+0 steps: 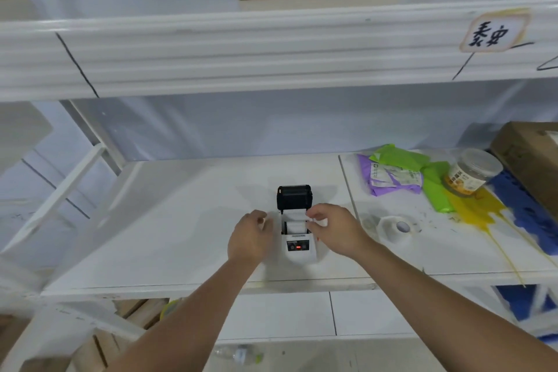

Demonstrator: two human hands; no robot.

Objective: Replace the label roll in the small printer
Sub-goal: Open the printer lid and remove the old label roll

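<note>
Printer (297,246) sits on the shelf (169,220), mid-width, closer to the front edge than the back. Its black lid (293,197) is flipped up toward the back, so the bay is open to me. A white roll (294,225) lies in the bay w/ its long axis running left-right, parallel to the front edge.

My left hand (249,238) is at the printer's left side, my right hand (333,228) at its right side, so the roll is between them, slightly further back than my knuckles. Both are about equally near; right fingertips (311,219) look a touch closer to the roll end. Left fingers are curled, thumb and index near each other but clamped on nothing I can make out. Right is similar: pinch-shaped, maybe touching the roll end or bay edge. Can't tell if it's actually gripping.

A second roll (395,228) lies on the shelf to the right, well apart from the printer, on my right-hand side. Can't say which is old vs new.

Judgement: next move turns on that axis, i.e. fingers come in from both ends, roll goes straight up or settles straight down.
</note>
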